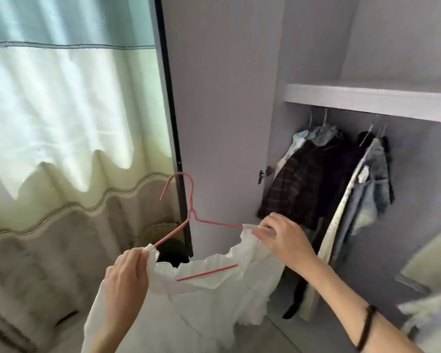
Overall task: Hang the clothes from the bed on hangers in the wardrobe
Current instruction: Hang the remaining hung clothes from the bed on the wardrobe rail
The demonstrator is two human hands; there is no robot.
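Where both hands pinch it, white ruffled garment (204,296) — pink hanger (189,215) inside.

White ruffled garment (201,296) on tilted pink wire hanger (192,215), seemingly neckline threaded

I count one pink wire hanger (189,215) and one white ruffled garment (201,296) between my two hands. In the wardrobe I make out four hanger hooks; the clothes bunch too tightly to count.
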